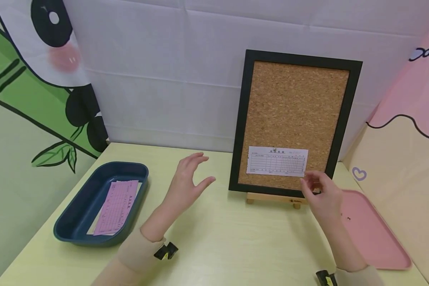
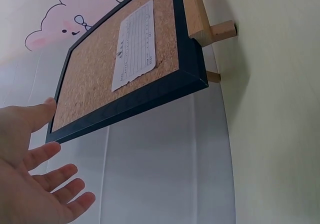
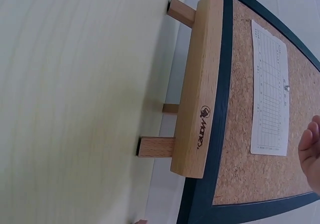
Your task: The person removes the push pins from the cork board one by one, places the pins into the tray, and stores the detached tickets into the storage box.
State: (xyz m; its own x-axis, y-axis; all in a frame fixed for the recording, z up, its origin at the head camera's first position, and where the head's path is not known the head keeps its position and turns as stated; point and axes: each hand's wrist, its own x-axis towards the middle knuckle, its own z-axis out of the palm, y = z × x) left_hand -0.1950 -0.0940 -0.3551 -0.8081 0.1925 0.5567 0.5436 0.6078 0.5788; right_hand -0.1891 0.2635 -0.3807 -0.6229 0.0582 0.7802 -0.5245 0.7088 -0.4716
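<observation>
A white printed form slip [image 1: 277, 162] lies against the lower part of a black-framed cork board [image 1: 296, 107]. At the slip's top edge sits a small clear-looking push pin [image 3: 287, 88]. My right hand [image 1: 321, 194] is by the slip's lower right corner in the head view, its fingers bent. In the right wrist view those fingers [image 3: 311, 146] stand in front of the cork, away from the slip, with nothing seen in them. Left of the board, my left hand [image 1: 184, 178] hovers over the table with fingers spread and holds nothing.
A small wooden easel [image 1: 271, 197] bears the board. On the left stands a dark blue tray [image 1: 66, 222] with pink printed slips [image 1: 116, 206] over paler paper. A pink tray [image 1: 375, 238] with a few tiny dark items lies at the right. White cloth [image 1: 164, 79] hangs behind.
</observation>
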